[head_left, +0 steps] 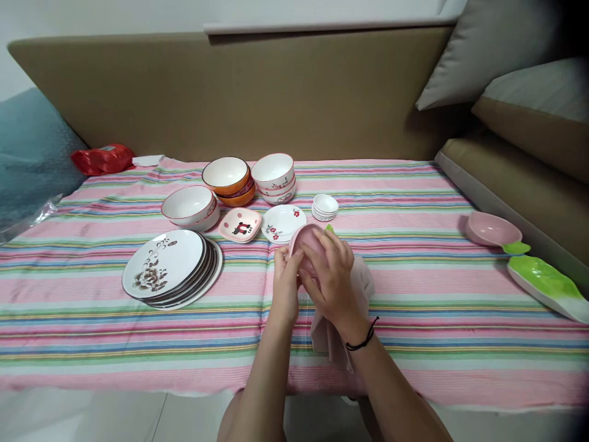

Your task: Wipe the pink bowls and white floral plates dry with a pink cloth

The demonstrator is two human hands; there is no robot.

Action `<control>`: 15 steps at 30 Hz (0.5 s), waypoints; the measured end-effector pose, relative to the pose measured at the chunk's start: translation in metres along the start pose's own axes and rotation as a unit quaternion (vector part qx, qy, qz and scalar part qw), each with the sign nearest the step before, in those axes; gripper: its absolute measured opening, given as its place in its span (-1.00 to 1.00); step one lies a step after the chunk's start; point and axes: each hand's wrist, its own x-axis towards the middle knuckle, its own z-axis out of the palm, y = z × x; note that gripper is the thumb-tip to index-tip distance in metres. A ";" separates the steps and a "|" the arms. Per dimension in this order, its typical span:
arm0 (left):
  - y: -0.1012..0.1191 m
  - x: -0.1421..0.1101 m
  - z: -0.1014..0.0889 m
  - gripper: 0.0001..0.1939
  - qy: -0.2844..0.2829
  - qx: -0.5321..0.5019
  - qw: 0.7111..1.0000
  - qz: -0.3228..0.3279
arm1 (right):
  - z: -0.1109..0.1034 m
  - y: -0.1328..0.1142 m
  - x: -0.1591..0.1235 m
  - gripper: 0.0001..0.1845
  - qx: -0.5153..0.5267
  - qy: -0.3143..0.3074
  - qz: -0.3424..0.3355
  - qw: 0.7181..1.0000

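A small pink bowl (pixel 309 236) with a green leaf-like tip (pixel 329 228) is held tilted above the striped cloth cover. My left hand (pixel 287 279) grips its near left side, the thumb over the rim. My right hand (pixel 332 276), with a black cord on its wrist, lies over the right side of the bowl, its bent fingers reaching inside. Behind and beneath the right hand is a crumpled greyish-pink cloth (pixel 362 279); whether that hand touches it is hidden. A white plate with red flowers (pixel 286 222) sits just beyond the bowl.
Left, plates are stacked (pixel 168 261). Behind stand white bowls (pixel 188 205), orange bowls (pixel 227 175) and red-rimmed bowls (pixel 273 172). A square cartoon dish (pixel 239 226) and small white dishes (pixel 325 205) lie nearer. Right are another pink bowl (pixel 493 228) and a green-white dish (pixel 547 285).
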 end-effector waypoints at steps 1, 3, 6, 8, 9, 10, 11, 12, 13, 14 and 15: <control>0.000 0.000 0.000 -0.68 0.000 -0.004 1.000 -0.002 | -0.001 -0.001 0.000 -0.61 -0.004 0.001 0.002 1.000; 0.001 0.000 0.001 -0.67 -0.001 -0.014 1.000 -0.003 | -0.001 -0.001 -0.001 -0.66 -0.004 -0.021 0.004 1.000; 0.000 0.001 0.001 -0.69 0.000 -0.021 1.000 0.002 | 0.000 -0.001 0.000 -0.63 0.010 -0.062 0.000 0.998; 0.000 0.002 0.001 -0.70 0.009 -0.024 1.000 0.003 | 0.001 0.000 0.000 -0.57 0.013 -0.059 0.000 0.998; 0.000 0.003 0.000 -0.70 0.013 -0.026 1.000 0.002 | 0.001 0.000 0.000 -0.55 0.011 -0.052 0.000 0.999; 0.000 0.003 0.000 -0.69 0.017 -0.029 0.999 0.001 | 0.000 0.000 0.000 -0.55 0.009 -0.046 0.000 0.999; 0.000 0.003 0.000 -0.68 0.020 -0.032 0.999 0.001 | 0.000 0.000 0.000 -0.56 0.007 -0.046 -0.002 0.999; 0.000 0.004 0.000 -0.67 0.023 -0.035 0.999 0.001 | 0.000 0.001 0.000 -0.58 0.008 -0.053 -0.004 0.999; 0.000 0.004 0.000 -0.66 0.026 -0.037 0.999 0.002 | 0.000 0.001 0.000 -0.59 0.012 -0.065 -0.006 0.998; 0.001 0.004 -0.001 -0.66 0.027 -0.038 0.999 0.003 | 0.000 0.001 0.000 -0.60 0.017 -0.077 -0.007 0.997; 0.001 0.004 -0.001 -0.66 0.029 -0.040 0.999 0.003 | 0.000 0.001 0.000 -0.60 0.022 -0.085 -0.007 0.996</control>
